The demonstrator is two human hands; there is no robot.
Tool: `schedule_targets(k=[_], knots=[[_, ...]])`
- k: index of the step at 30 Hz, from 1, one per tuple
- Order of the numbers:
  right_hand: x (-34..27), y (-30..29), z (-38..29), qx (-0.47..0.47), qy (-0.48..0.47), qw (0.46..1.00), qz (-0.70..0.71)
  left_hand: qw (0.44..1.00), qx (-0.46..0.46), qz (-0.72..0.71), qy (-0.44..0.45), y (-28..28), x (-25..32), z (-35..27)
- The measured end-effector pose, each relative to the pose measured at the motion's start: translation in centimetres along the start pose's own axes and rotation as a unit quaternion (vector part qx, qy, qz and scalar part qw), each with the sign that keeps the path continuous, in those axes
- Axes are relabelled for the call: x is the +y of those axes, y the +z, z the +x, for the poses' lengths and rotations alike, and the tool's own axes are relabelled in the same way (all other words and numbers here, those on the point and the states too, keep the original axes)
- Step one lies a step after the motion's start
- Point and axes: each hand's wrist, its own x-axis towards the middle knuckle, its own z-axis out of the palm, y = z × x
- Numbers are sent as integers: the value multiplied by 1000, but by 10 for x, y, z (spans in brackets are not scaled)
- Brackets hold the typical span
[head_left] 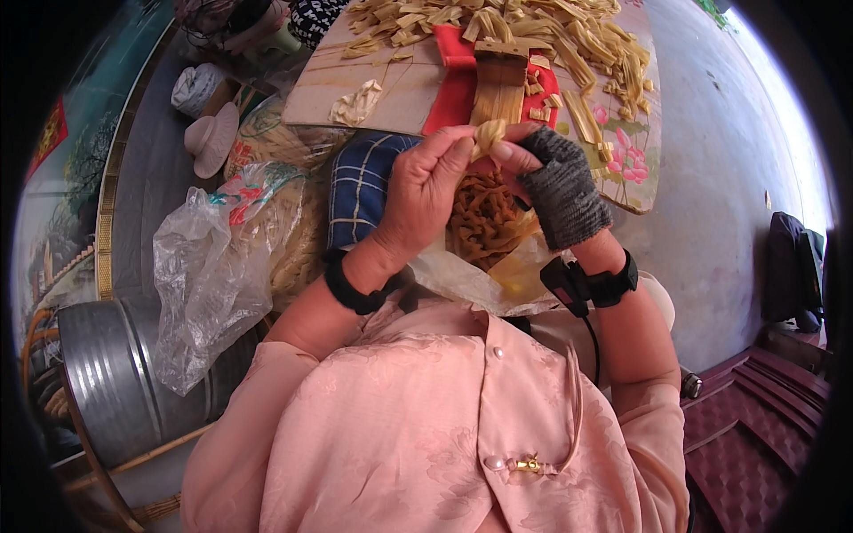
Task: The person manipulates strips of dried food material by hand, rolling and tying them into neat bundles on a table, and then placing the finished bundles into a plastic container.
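Note:
Both my hands meet just beyond my chest, pinching a small knotted piece of pale yellow strip between thumbs and fingers. The bare one is my left hand; a grey knitted fingerless glove covers my right hand. Right behind them a wooden block with a raised crosspiece lies over a red cloth on the table. Many flat yellow strips are heaped across the table's far side, with short cut bits beside the block. Below my hands, brown knotted pieces fill a plastic-lined container.
The table has a floral cover and a crumpled pale glove or cloth. To the left are a blue plaid cloth, clear plastic bags, a hat and a metal drum. A maroon panel stands at lower right.

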Motion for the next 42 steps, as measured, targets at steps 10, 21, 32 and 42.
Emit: schedule_targets(k=[10, 21, 32, 42], knots=[[6, -18, 11, 21, 59, 957, 283, 999, 9, -41, 20, -8, -1, 13], [13, -9, 13, 8, 26, 996, 81, 942, -23, 292, 164, -12, 16, 15], [21, 2, 14, -67, 99, 967, -227, 876, -99, 419, 217, -33, -35, 18], [17, -15, 30, 87, -34, 972, -215, 979, -102, 173, 33, -26, -62, 44]])
